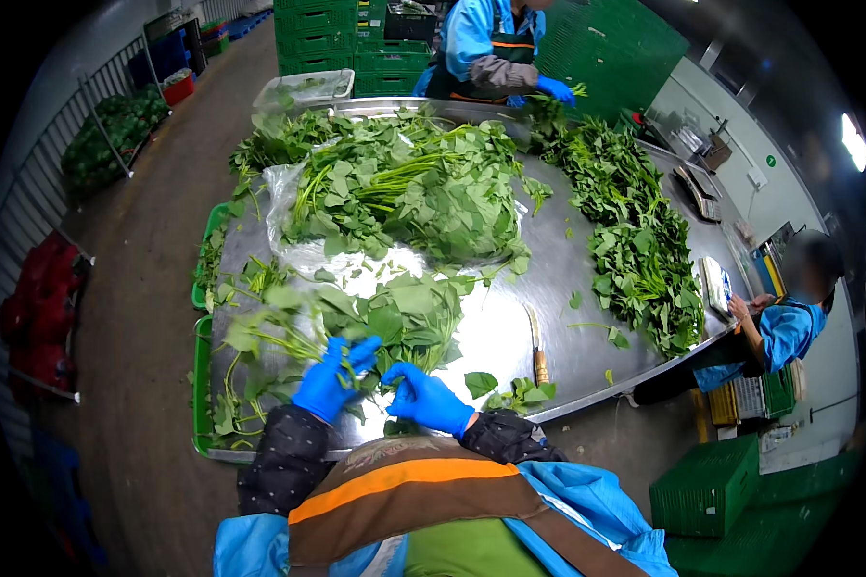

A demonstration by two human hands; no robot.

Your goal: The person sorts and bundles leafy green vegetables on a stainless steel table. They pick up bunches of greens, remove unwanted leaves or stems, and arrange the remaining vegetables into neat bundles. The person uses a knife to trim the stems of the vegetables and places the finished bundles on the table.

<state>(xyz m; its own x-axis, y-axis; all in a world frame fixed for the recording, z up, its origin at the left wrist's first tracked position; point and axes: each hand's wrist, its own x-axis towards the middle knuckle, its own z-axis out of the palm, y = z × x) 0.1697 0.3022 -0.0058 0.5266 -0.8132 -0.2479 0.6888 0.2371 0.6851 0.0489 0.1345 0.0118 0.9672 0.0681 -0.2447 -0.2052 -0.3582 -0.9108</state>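
Observation:
My left hand (335, 379), in a blue glove, is closed around leafy green stems (296, 342) that fan out to the left. Close beside it, my gloved right hand (422, 400) has its thumb and fingers bent together at the stem ends of a bunch of leafy greens (415, 317); whether it grips a stem is unclear. That bunch lies on the steel table (501, 317) just ahead of both hands. Farther off, a large heap of greens (404, 180) rests on clear plastic sheeting (281, 209). A knife with a wooden handle (541, 366) lies right of my hands.
A long row of greens (631, 238) lines the table's right side. Green crates (202, 389) adjoin the left edge. One co-worker (491, 50) handles greens across the table; another (786, 324) stands at the right by a scale (714, 288). Stacked crates (316, 36) stand behind.

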